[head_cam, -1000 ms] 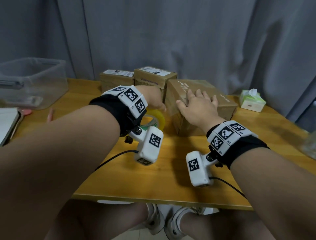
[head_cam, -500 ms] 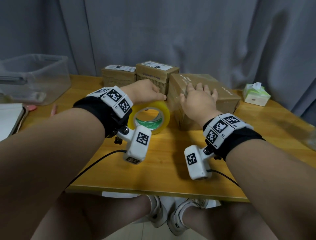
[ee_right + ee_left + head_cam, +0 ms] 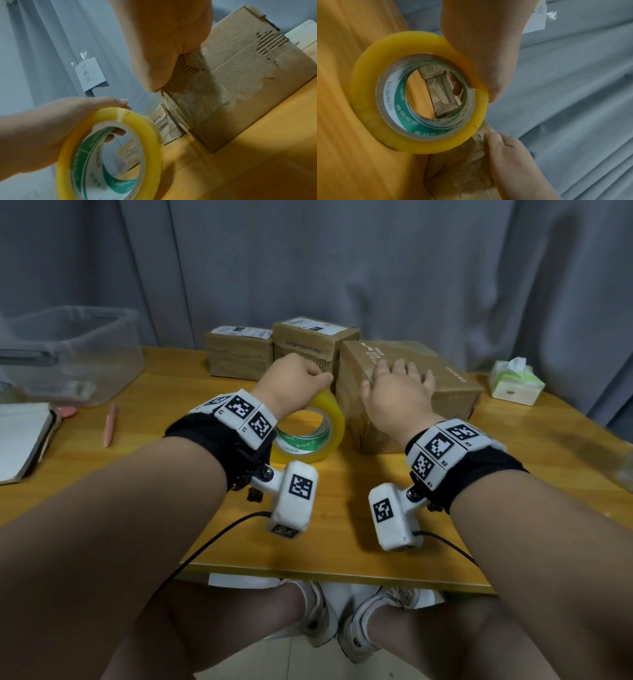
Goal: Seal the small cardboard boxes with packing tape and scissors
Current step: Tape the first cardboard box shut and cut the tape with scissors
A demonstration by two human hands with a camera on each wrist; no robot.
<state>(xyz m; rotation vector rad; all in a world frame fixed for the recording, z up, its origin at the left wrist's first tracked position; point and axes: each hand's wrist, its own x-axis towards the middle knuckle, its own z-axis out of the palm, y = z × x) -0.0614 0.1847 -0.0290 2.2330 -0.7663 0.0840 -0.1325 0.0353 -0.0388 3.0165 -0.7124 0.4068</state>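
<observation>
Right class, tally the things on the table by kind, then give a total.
Cardboard boxes: 3
Tape roll: 1
Tissue box: 1
Clear plastic bin: 1
Pen: 1
Notebook: 1
Total: 8

Near half of counter in front of my wrists is bare; I can pass there. Large box blocks ahead right, two smaller boxes block behind the tape roll. Left side is hemmed by plastic bin, notebook and pen; tissue box stands far right.
</observation>
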